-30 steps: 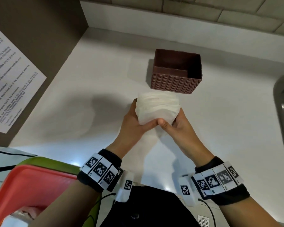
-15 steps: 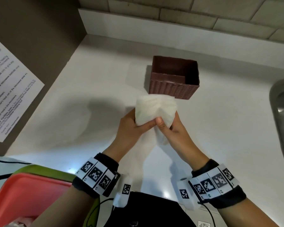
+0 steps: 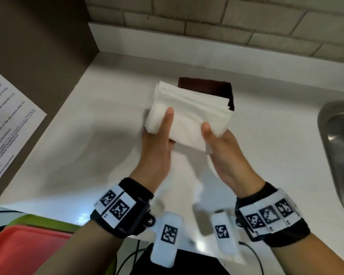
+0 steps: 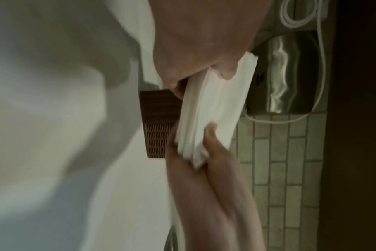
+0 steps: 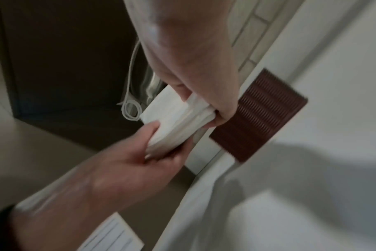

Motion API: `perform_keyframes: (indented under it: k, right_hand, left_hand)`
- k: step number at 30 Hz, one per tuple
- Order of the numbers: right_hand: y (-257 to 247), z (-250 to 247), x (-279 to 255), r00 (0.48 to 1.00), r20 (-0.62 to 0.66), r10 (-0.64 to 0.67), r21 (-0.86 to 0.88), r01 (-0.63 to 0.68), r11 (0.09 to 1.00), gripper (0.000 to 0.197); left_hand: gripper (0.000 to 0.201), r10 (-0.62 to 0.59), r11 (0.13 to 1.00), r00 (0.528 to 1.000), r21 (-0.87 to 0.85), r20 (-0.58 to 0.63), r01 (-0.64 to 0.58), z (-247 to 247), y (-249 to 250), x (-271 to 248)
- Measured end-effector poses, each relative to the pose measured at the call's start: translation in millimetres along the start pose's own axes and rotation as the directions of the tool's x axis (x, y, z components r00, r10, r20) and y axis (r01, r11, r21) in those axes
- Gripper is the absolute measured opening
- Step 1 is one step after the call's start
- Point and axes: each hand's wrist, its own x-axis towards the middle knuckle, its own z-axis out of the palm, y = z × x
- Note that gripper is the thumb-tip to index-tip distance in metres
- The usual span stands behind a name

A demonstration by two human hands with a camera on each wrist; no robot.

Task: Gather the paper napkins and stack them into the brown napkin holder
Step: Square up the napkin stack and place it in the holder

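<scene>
I hold the thick stack of white paper napkins (image 3: 189,114) in the air just in front of the brown woven square napkin holder (image 3: 229,98), which stands on the smooth white table (image 3: 266,135). My left hand (image 3: 157,149) pinches its left edge, thumb on top, fingers (image 5: 172,156) beneath; my right hand (image 3: 226,155) pinches the right corner likewise. The napkins look light, soft and floppy (loose sheets could fan out or slide), so I judge a two-sided hold at opposite edges suits them best.
</scene>
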Motion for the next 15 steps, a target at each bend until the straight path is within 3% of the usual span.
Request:
perform_keyframes:
  k: [2, 5, 8, 10, 12, 15]
  right_hand:
    - [-9, -19, 8, 1.000, -0.028, 0.004, -0.074, -0.006, 0.997, 0.048]
    - [-22, -33, 18, 0.998, -0.063, 0.015, -0.192, -0.027, 0.981, 0.059]
    - [-24, -30, 23, 1.000, 0.008, 0.007, -0.304, -0.004, 0.953, 0.055]
    - [-23, -29, 25, 0.998, -0.061, -0.007, -0.347, -0.015, 0.938, 0.060]
    - [-20, -29, 25, 0.986, -0.147, -0.078, -0.377, 0.017, 0.926, 0.047]
    - [-13, -21, 20, 0.952, -0.177, -0.249, -0.399, 0.162, 0.902, 0.020]
  left_hand:
    - [0.052, -0.013, 0.997, 0.997, 0.080, -0.081, 0.019, -8, 13, 17]
    - [0.055, -0.053, 0.929, 0.998, 0.369, 0.028, 0.039, -3, 19, 32]
    - [0.041, 0.080, 0.821, 0.991, 0.557, 0.108, -0.126, 5, 9, 37]
    - [0.032, 0.158, 0.778, 0.979, 0.596, 0.125, -0.201, 6, 5, 41]
    - [0.027, 0.201, 0.755, 0.970, 0.608, 0.141, -0.245, 3, 3, 44]
    - [0.023, 0.285, 0.717, 0.940, 0.609, 0.189, -0.340, -1, -2, 45]
